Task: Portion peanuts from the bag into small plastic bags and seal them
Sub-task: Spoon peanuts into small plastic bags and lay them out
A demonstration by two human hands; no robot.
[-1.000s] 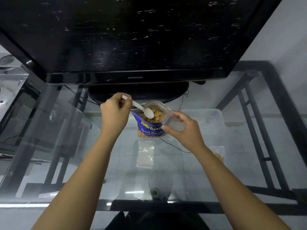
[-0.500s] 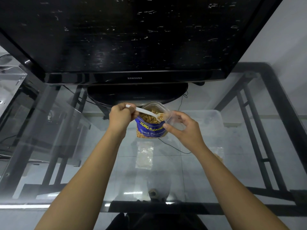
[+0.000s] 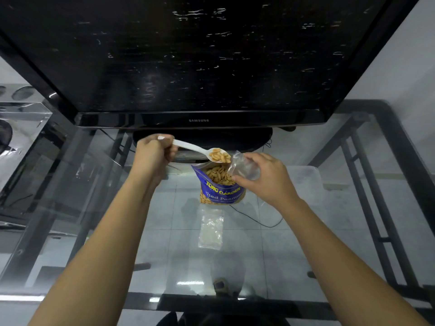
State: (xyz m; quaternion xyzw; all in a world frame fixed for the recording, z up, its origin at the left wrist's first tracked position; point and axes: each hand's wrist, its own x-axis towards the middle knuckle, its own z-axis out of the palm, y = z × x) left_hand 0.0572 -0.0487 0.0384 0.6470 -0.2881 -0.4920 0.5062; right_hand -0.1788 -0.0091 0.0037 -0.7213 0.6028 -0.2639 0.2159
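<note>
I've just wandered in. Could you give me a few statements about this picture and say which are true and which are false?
1. The left hand holds a white spoon loaded with peanuts. True.
2. The peanut bag lies flat on its side. False: the blue peanut bag stands upright and open on the glass table.
3. The right hand holds a small clear bag beside the spoon's bowl. True.
4. The screen shows a picture. False: the television is dark.
5. A pile of spare clear bags lies nearer the person than the peanut bag. True.
</note>
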